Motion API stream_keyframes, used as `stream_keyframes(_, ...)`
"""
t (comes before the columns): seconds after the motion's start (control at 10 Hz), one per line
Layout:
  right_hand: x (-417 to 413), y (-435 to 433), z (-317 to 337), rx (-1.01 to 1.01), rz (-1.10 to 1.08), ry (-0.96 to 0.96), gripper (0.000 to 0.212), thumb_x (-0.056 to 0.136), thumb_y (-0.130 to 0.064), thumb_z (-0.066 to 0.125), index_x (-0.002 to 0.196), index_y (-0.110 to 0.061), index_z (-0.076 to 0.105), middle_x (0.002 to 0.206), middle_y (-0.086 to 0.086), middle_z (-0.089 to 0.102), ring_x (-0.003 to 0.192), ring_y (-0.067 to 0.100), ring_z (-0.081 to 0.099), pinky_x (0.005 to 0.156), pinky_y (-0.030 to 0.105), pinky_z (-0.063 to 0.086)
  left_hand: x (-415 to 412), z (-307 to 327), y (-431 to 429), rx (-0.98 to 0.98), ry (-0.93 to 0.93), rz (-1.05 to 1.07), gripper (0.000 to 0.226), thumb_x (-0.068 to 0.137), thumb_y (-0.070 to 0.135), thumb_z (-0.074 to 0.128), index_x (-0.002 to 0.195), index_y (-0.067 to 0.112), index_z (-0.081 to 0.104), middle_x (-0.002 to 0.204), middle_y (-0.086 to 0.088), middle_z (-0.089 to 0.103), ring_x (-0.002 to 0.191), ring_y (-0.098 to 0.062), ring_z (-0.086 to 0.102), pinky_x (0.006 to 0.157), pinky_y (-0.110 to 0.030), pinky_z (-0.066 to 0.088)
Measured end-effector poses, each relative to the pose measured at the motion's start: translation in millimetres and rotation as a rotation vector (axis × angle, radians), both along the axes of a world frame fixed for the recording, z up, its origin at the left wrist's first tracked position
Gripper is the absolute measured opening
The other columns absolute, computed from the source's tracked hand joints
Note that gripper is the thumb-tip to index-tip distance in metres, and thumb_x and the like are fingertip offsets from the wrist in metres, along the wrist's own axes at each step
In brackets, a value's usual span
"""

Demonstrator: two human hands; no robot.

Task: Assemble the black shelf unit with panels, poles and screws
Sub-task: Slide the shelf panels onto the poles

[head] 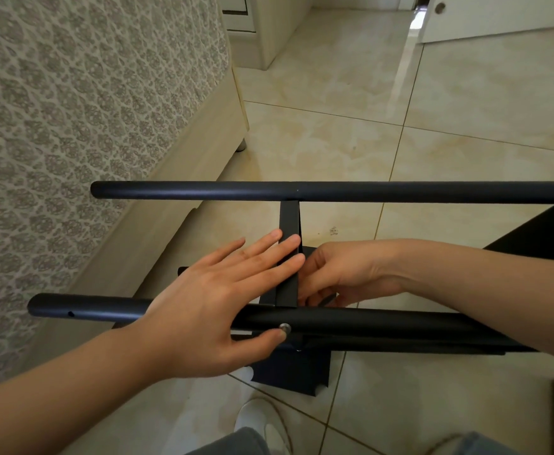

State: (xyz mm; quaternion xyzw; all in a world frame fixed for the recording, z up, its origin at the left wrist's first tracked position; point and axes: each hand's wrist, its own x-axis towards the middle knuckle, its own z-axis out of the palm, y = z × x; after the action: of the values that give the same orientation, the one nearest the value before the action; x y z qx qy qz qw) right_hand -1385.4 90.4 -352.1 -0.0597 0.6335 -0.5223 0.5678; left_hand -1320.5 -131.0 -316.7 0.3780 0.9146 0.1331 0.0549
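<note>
Two black poles lie level across the view: a far pole [334, 191] and a near pole [384, 321]. A black panel [289, 221] stands on edge between them. My left hand [216, 300] lies over the near pole with straight fingers pressing the panel's edge, and its thumb touches a silver screw head [284, 328] on the near pole. My right hand [344, 274] is behind the near pole, right of the panel, with fingers curled down; what they hold is hidden. A second black panel [538, 231] shows at the right.
A patterned mattress [72, 126] on a pale wooden bed frame [177, 205] runs along the left. Beige floor tiles [433, 110] stretch ahead to white cabinets [498, 14]. Another black panel [288, 372] lies on the floor below the near pole, near my white shoe [255, 418].
</note>
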Motion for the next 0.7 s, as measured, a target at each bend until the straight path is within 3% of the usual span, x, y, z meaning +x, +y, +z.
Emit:
stream_keyframes(0.2,-10.4,-3.3,4.3,-0.021,0.102,0.000,0.026,0.091,-0.007,0.062,0.073,-0.019,0.076,0.079,0.000,0.072,0.073,0.008,0.064,0.075,0.024,0.050,2.4,-0.1,-0.8,-0.006,0.002,0.000,0.076,0.092,0.054,0.055,0.157,0.026,0.029,0.166,0.009,0.019,0.154,-0.010,0.012,0.121,-0.038,0.017)
stream_keyframes(0.5,-12.7,-3.2,-1.4,-0.004,0.144,-0.018,0.022,0.091,-0.012,0.064,0.074,-0.020,0.075,0.080,-0.001,0.071,0.074,0.009,0.062,0.080,0.027,0.049,3.0,0.1,-2.7,-0.017,0.002,0.002,0.076,0.091,0.055,0.054,0.157,0.025,0.030,0.166,0.009,0.019,0.154,-0.011,0.013,0.120,-0.045,0.029)
stream_keyframes(0.7,-9.5,-5.5,-3.6,0.003,0.148,-0.016,0.028,0.092,-0.015,0.064,0.067,-0.023,0.075,0.074,-0.002,0.069,0.067,0.008,0.059,0.078,0.028,0.047,2.8,-0.8,-2.3,-0.026,-0.005,-0.001,0.076,0.091,0.055,0.054,0.157,0.025,0.030,0.166,0.008,0.018,0.154,-0.011,0.012,0.121,-0.040,0.022)
